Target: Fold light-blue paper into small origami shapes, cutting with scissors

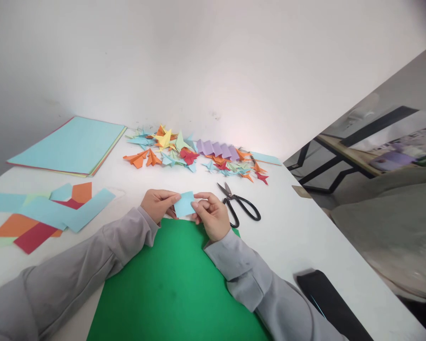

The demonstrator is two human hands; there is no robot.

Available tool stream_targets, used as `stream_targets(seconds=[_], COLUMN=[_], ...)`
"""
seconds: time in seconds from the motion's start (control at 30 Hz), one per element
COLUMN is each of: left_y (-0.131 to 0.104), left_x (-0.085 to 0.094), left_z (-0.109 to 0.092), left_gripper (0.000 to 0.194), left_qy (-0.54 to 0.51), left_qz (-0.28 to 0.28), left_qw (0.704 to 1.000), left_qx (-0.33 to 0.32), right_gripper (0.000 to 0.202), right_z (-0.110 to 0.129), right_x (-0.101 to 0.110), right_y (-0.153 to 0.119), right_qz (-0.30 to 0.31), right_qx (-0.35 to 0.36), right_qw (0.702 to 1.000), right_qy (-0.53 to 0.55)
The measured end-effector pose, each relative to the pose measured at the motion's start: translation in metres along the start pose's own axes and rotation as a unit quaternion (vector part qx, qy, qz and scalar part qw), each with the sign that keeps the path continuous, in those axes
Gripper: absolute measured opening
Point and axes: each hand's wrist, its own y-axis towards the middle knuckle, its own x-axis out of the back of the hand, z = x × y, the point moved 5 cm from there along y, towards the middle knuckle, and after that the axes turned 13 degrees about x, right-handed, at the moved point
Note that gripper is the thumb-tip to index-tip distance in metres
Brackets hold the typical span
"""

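Observation:
A small light blue piece of paper is held up between my two hands, over the far edge of a green sheet. My left hand pinches its left side, thumb on top. At its right side, my right hand grips the edge between thumb and fingers. Just right of that hand lie scissors with black handles, blades slightly apart. Beyond the hands, folded paper figures in several colours are heaped along the wall, with a row of purple folded pieces among them.
A stack of coloured sheets, blue on top, lies at the back left. Loose cut paper pieces are scattered at the left. A black flat object lies near the right table edge. A dark-framed table stands beyond.

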Motion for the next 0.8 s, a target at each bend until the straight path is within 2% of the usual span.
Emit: stream_targets(seconds=[0.1,0.2,0.27,0.4,0.6,0.8], left_y=[-0.001,-0.005,-0.008,-0.008,-0.004,-0.003], left_x=[-0.001,-0.006,-0.01,-0.013,-0.011,-0.009], left_z=[0.0,-0.004,-0.006,-0.003,0.003,-0.001], left_gripper=[0.036,0.06,0.07,0.056,0.059,0.056], left_qy=[-0.015,-0.037,-0.034,-0.004,-0.045,-0.078], left_qz=[0.015,0.064,0.098,0.102,0.08,0.076], left_qw=[1.0,0.997,0.994,0.994,0.996,0.994], left_qx=[0.014,-0.007,-0.025,-0.028,-0.012,-0.015], right_gripper=[0.026,0.025,0.025,0.025,0.025,0.023], right_z=[-0.001,-0.004,-0.005,-0.004,-0.002,-0.004], right_x=[0.002,0.005,0.007,0.009,0.007,0.007], right_y=[0.0,0.0,0.0,0.001,-0.001,-0.002], right_qz=[-0.02,-0.048,-0.061,-0.072,-0.059,-0.04], right_qx=[-0.006,-0.019,-0.021,-0.013,-0.028,-0.035], right_qw=[1.0,0.999,0.998,0.997,0.998,0.998], right_qy=[0.006,0.016,0.014,0.007,0.005,0.03])
